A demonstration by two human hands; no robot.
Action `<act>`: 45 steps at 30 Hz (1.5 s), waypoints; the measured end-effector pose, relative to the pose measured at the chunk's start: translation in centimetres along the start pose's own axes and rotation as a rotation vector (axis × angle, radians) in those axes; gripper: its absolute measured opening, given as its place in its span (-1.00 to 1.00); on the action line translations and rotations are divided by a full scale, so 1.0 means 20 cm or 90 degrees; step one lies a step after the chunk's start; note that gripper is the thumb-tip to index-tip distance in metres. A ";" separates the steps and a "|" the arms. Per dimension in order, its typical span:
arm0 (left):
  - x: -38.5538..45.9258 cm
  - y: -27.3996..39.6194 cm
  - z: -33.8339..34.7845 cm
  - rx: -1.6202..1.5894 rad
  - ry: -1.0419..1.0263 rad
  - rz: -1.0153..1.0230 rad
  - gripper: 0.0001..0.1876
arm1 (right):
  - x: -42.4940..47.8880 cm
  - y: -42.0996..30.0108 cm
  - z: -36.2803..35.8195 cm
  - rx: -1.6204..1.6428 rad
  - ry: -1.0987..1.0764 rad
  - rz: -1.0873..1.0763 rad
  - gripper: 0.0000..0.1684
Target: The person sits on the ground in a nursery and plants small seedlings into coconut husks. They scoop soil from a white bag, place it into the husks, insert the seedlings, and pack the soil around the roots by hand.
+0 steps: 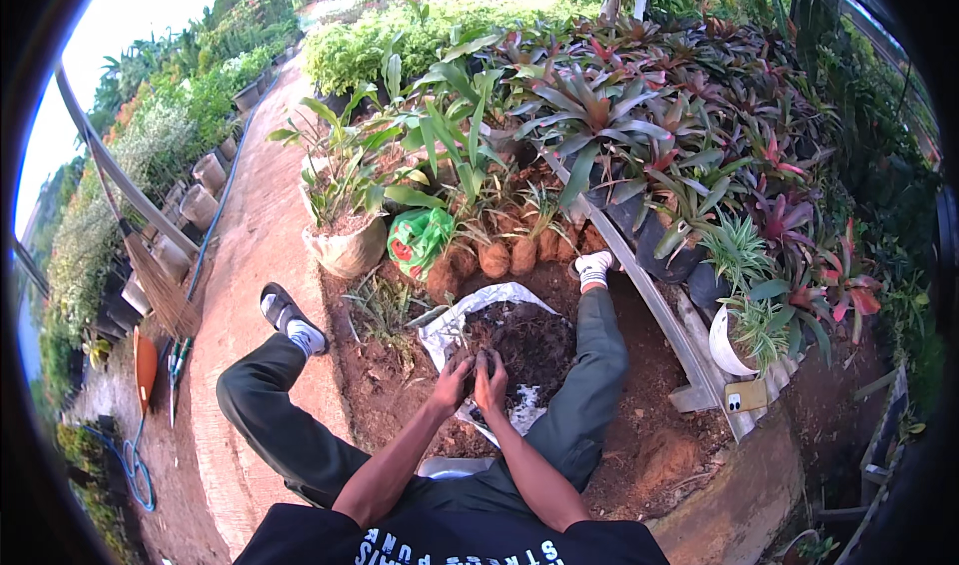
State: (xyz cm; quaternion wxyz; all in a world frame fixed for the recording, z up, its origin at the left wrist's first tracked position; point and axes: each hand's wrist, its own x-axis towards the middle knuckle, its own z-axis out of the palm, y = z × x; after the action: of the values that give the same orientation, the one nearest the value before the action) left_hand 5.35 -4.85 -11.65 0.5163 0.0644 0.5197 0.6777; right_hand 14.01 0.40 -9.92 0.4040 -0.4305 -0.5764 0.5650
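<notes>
My left hand (451, 384) and my right hand (491, 382) meet over the near left side of a spread white sack (440, 334). Between their fingers they press a small dark clump (470, 380) that looks like soil; the fingers hide part of it. Dark, fibrous potting soil (536, 344) is heaped on the sack, between my legs. Left of the sack, several loose plantlets (382, 303) lie on the reddish ground. Past its far edge stand several small plants in brown fibre-wrapped root balls (494, 258), set close together.
A green plastic bag (421, 239) sits beside a pale pot (346, 249). To the right, a metal rail (637, 273) borders massed bromeliads (599, 115); a phone (745, 396) rests near its end. On the left are a broom (157, 280), shears (177, 370) and a blue hose (225, 190).
</notes>
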 end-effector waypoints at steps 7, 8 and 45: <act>0.02 0.03 0.04 0.096 -0.024 -0.059 -0.70 | -0.05 -0.03 -0.03 0.213 0.012 0.111 -0.42; 0.00 0.03 0.05 0.131 0.036 -0.089 -0.70 | -0.07 -0.07 -0.04 0.166 0.013 0.081 -0.43; -0.08 0.72 0.56 0.068 -0.331 -0.152 -0.54 | 0.12 -0.64 -0.01 -0.293 0.293 -0.185 -0.57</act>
State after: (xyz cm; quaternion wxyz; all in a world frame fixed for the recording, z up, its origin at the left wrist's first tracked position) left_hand 3.99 2.06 5.18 0.7043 0.2012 0.4087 0.5444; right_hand 12.94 2.79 2.76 0.4923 -0.5396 -0.6375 0.2451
